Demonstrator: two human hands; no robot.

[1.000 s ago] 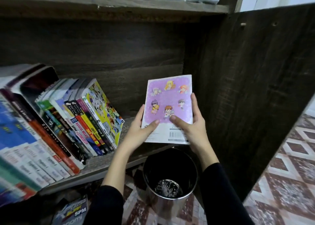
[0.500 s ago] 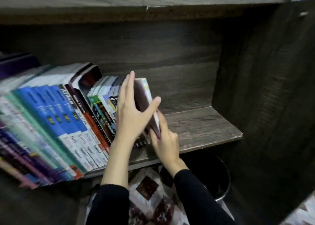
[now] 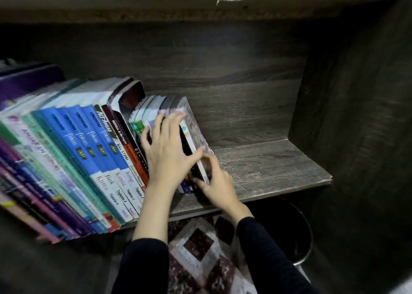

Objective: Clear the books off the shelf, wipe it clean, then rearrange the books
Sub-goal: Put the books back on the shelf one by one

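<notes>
Two changes: left hand (image 3: 166, 151) now splayed over spines (image 3: 138, 124); right hand (image 3: 219, 188) pinches the shelved book (image 3: 192, 126).

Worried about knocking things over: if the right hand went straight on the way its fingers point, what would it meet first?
Probably nothing new: the right hand points into the rightmost small book, whose lower end it grips.
</notes>
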